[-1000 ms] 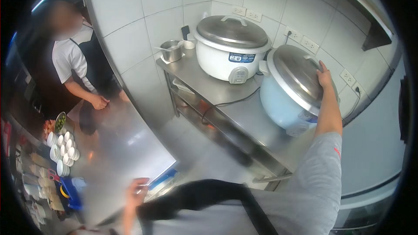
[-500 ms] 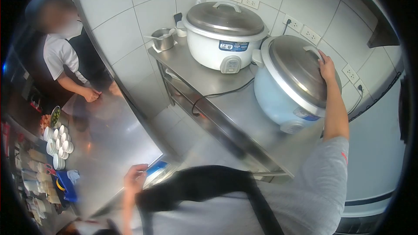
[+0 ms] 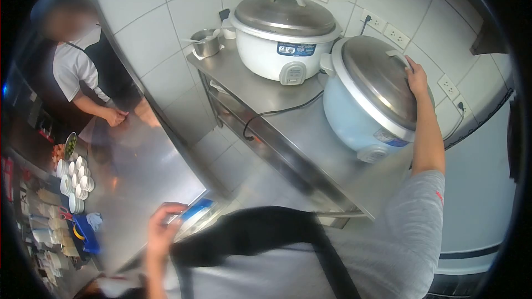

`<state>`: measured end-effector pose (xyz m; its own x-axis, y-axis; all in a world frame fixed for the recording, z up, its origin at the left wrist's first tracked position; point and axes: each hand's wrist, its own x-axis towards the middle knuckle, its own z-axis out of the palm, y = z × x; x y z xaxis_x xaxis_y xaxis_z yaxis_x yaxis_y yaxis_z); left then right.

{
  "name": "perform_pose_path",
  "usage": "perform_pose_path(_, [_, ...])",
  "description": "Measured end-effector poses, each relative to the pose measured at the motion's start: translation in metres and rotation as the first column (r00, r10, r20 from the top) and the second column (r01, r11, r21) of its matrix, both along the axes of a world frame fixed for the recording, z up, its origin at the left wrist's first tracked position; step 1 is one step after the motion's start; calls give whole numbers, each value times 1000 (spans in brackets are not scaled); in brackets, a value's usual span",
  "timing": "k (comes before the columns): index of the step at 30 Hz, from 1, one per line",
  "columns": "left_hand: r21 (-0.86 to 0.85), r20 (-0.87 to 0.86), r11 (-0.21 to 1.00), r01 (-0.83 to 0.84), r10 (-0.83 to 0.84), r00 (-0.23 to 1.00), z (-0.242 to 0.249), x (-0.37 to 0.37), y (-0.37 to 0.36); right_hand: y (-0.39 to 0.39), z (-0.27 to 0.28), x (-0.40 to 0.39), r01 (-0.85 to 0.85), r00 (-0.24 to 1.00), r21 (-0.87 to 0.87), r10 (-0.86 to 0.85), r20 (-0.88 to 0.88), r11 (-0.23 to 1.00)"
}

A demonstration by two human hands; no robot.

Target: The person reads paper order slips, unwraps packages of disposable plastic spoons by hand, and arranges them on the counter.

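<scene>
My right hand (image 3: 418, 77) is closed on the handle of the metal lid (image 3: 379, 75), which lies on the nearer rice cooker (image 3: 354, 116). This cooker is pale blue and stands at the right end of a steel shelf table (image 3: 293, 105). My left hand (image 3: 165, 224) is low, at the corner of the steel counter (image 3: 144, 171); its fingers are curled, and whether they hold anything is too blurred to tell. Just beside it is a blue and white item (image 3: 197, 209). A second rice cooker (image 3: 277, 52), white with its lid on, stands farther back.
A co-worker (image 3: 83, 72) stands across the counter, hands on its far edge. Stacked white cups (image 3: 80, 180), a bowl of green items (image 3: 71, 147) and a blue container (image 3: 86, 235) line the counter's left side. A metal pot (image 3: 206, 44) and a black cable (image 3: 288, 109) are on the shelf table.
My left hand has shifted slightly left and its fingers look more curled. My right hand stays on the lid handle, and the view has tilted a little.
</scene>
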<state>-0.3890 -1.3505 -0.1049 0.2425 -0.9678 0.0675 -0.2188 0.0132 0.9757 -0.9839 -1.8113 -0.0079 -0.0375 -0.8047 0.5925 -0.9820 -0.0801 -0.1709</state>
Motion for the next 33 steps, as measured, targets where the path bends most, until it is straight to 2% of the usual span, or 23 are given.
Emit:
perform_pose_path(1, [12, -21, 1000, -9, 9, 1000, -2, 0, 1, 2, 0, 4, 23, 1000, 17, -23, 1, 1000])
perform_pose_path(4, [-58, -87, 992, 113, -118, 989, -1, -2, 0, 11, -2, 24, 35, 980, -173, -68, -187, 984])
perform_pose_path(5, [-129, -21, 957, 260, -265, 964, 5, -2, -2, 15, -3, 34, -23, 975, -197, -22, -221, 980])
perform_pose_path(7, [-237, 171, 838, 492, -462, 870, 42, -4, -11, 53, 14, 104, -195, 955, -264, 122, -271, 945])
perform_pose_path(9, [-531, 152, 588, 610, -642, 752, 79, -23, -18, 74, 1, 150, -515, 855, -191, 487, -177, 836])
perform_pose_path(10, [-639, 108, 585, 500, -575, 811, 93, -35, -5, 92, -12, 174, -531, 846, -146, 515, -137, 835])
perform_pose_path(11, [-737, 73, 552, 390, -509, 858, 106, -47, 5, 100, -31, 185, -554, 827, -155, 520, -216, 818])
perform_pose_path(12, [-755, 74, 367, 543, -775, 628, 117, -58, 7, 120, -32, 207, -528, 848, -41, 523, -87, 848])
perform_pose_path(13, [-761, 72, 152, 630, -946, 316, 125, -68, 3, 125, -40, 213, -535, 842, -14, 532, -91, 845])
perform_pose_path(14, [-771, 52, -66, 634, -998, -40, 132, -77, -1, 120, -57, 214, -490, 864, -78, 472, -177, 868])
perform_pose_path(15, [-792, 29, -259, 553, -921, -390, 135, -86, -4, 112, -67, 213, -462, 867, -59, 436, -241, 885])
perform_pose_path(16, [-823, 20, -404, 400, -725, -689, 139, -89, -3, 108, -68, 220, -463, 860, -56, 433, -270, 885])
perform_pose_path(17, [-854, 42, -483, 194, -435, -899, 144, -91, 7, 90, -76, 213, -437, 869, 19, 428, -247, 899])
perform_pose_path(18, [-857, 132, -401, 323, -778, -615, 150, -92, 12, 71, -87, 206, -390, 894, 103, 403, -197, 915])
perform_pose_path(19, [-832, 221, -172, 528, -975, 30, 156, -87, 18, 42, -104, 188, -392, 891, 97, 403, -208, 915])
perform_pose_path(20, [-825, 268, -32, 564, -901, 341, 159, -89, 26, 32, -107, 180, -360, 885, 127, 381, -268, 924])
perform_pose_path(22, [-837, 326, 102, 538, -696, 639, 161, -84, 43, 21, -102, 185, -316, 880, 158, 352, -318, 935])
perform_pose_path(24, [-839, 407, 194, 509, -399, 822, 165, -74, 59, 60, -77, 200, -247, 861, 227, 321, -395, 942])
perform_pose_path(26, [-844, 494, 287, 453, 84, 866, 162, -59, 82, 108, -53, 227, -239, 853, 237, 320, -412, 942])
perform_pose_path(28, [-818, 562, 388, 426, 374, 738, 156, -39, 99, 149, -33, 259, -312, 852, 216, 373, -367, 925])
perform_pose_path(30, [-759, 647, 502, 414, 518, 559, 133, -13, 120, 179, -31, 285, -367, 838, 185, 410, -360, 912])
perform_pose_path(32, [-685, 728, 623, 377, 569, 382, 93, 11, 148, 197, -34, 312, -432, 814, 162, 461, -355, 887])
perform_pose_path(33, [-704, 709, 628, 332, 591, 386, 91, 15, 167, 205, -37, 325, -461, 801, 153, 484, -352, 874])
